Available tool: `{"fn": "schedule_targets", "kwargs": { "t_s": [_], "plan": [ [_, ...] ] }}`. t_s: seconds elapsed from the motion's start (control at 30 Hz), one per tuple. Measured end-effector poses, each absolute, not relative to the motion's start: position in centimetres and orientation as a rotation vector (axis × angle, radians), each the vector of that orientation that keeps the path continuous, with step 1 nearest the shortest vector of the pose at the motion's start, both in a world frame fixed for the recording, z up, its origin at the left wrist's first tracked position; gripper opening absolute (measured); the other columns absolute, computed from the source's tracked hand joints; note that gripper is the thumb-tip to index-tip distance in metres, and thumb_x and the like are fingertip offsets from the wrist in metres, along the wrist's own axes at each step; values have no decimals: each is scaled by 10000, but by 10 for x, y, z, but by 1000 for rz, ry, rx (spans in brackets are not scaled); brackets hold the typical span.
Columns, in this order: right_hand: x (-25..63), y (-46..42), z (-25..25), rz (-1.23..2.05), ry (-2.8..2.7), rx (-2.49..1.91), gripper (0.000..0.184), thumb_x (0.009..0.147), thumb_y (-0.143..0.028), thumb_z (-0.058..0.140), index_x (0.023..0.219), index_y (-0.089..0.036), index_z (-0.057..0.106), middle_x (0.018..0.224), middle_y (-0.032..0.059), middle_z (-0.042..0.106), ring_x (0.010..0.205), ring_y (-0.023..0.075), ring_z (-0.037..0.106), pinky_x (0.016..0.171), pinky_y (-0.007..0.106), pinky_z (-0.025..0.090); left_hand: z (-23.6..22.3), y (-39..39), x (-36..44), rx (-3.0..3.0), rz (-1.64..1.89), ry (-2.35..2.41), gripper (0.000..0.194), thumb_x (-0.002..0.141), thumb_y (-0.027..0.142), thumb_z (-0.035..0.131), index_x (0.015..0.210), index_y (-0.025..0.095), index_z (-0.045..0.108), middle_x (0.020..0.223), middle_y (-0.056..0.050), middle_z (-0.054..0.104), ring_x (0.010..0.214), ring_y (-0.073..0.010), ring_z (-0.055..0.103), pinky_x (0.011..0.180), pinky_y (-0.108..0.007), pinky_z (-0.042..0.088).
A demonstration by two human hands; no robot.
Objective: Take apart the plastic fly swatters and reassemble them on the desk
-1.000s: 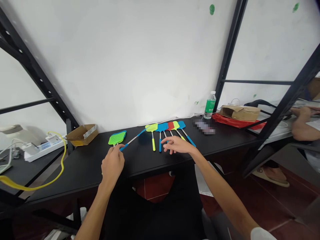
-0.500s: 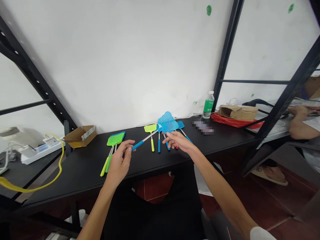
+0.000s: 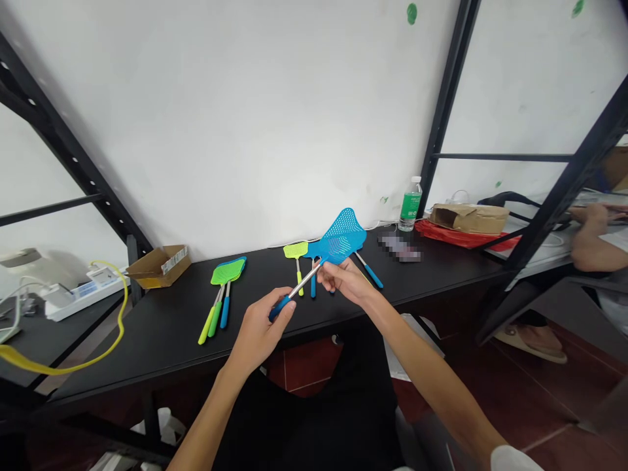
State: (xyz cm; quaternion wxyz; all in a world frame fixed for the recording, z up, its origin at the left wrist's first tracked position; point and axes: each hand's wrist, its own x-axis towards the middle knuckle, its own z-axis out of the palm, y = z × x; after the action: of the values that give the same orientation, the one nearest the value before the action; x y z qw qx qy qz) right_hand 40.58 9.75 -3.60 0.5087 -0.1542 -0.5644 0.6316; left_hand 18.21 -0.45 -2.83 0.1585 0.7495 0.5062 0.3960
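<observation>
A blue fly swatter [image 3: 346,234] with a metal shaft is raised over the table, tilted with its mesh head up and to the right. My left hand [image 3: 260,324] is closed around its blue handle. My right hand [image 3: 347,281] has its fingers closed at the neck, just below the mesh head. Behind it, a lime-yellow fly swatter [image 3: 296,250] and several others lie in a row, partly hidden by the raised head and my right hand. Left of my hands, a stack of fly swatters [image 3: 228,271] fans out, with lime, green and blue handles.
The black table [image 3: 161,327] runs along a white wall. An open cardboard box [image 3: 159,267] and a power strip [image 3: 86,297] are at the left. A water bottle [image 3: 411,205], a blurred item [image 3: 400,247] and a brown carton [image 3: 468,218] stand right. Another person's arm [image 3: 596,242] shows far right.
My left hand has moved right and lifted the blue fly swatter, turning its head upward. My right hand has closed on its neck. The left stack shows more fully.
</observation>
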Motion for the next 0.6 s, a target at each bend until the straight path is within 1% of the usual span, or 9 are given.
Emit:
{"fn": "schedule_targets", "kwargs": {
  "t_s": [0.07, 0.13, 0.23, 0.3, 0.37, 0.43, 0.53, 0.6],
  "plan": [
    [402, 92, -34, 1497, -1437, -358, 358, 804, -504, 753, 935, -171, 747, 710, 22, 697, 485, 84, 553, 427, 203, 358, -28, -5, 185, 2163, 1106, 1447, 346, 968, 425, 498, 1208, 220, 639, 970, -29, 695, 833, -178, 608, 667, -245, 431],
    [397, 87, -34, 1475, -1500, -342, 341, 835, -491, 726, 969, -179, 748, 715, 20, 699, 501, 86, 570, 444, 202, 374, -27, -7, 187, 2183, 1091, 1435, 332, 973, 431, 490, 1170, 220, 656, 954, -19, 694, 817, -171, 602, 660, -242, 421],
    [392, 84, -37, 1413, -1525, -346, 321, 875, -483, 684, 939, -175, 750, 718, 25, 698, 514, 86, 578, 461, 203, 393, -25, -9, 189, 2201, 1084, 1439, 324, 984, 441, 471, 1105, 222, 677, 849, 4, 663, 743, -151, 570, 652, -243, 401],
    [389, 84, -39, 1370, -1506, -348, 338, 894, -495, 654, 930, -173, 749, 711, 26, 692, 509, 86, 573, 461, 206, 396, -24, -10, 190, 2205, 1073, 1458, 331, 992, 447, 454, 1076, 221, 681, 748, 19, 614, 668, -139, 530, 626, -246, 378],
    [388, 84, -40, 1320, -1459, -359, 351, 900, -508, 639, 926, -173, 743, 694, 19, 681, 492, 85, 558, 451, 208, 392, -23, -11, 190, 2216, 1054, 1479, 339, 997, 452, 438, 1037, 221, 683, 698, 25, 582, 624, -134, 501, 597, -249, 353],
    [387, 84, -39, 1241, -1410, -397, 336, 878, -503, 667, 889, -173, 728, 678, 10, 665, 481, 87, 543, 438, 212, 390, -24, -12, 190, 2233, 1037, 1500, 343, 998, 455, 431, 1015, 225, 685, 714, 19, 598, 623, -135, 499, 580, -250, 337],
    [387, 82, -35, 1110, -1432, -478, 320, 834, -490, 718, 804, -173, 687, 643, 0, 637, 480, 103, 535, 432, 227, 409, -26, -11, 190, 2242, 1042, 1559, 336, 983, 470, 455, 1085, 236, 674, 767, 13, 639, 623, -137, 511, 574, -250, 336],
    [388, 79, -33, 1040, -1486, -536, 331, 831, -493, 715, 757, -175, 660, 609, -4, 616, 484, 112, 539, 445, 237, 430, -27, -11, 189, 2250, 1045, 1610, 341, 967, 492, 479, 1105, 243, 666, 745, 18, 631, 595, -136, 503, 568, -252, 331]
  ]
}}
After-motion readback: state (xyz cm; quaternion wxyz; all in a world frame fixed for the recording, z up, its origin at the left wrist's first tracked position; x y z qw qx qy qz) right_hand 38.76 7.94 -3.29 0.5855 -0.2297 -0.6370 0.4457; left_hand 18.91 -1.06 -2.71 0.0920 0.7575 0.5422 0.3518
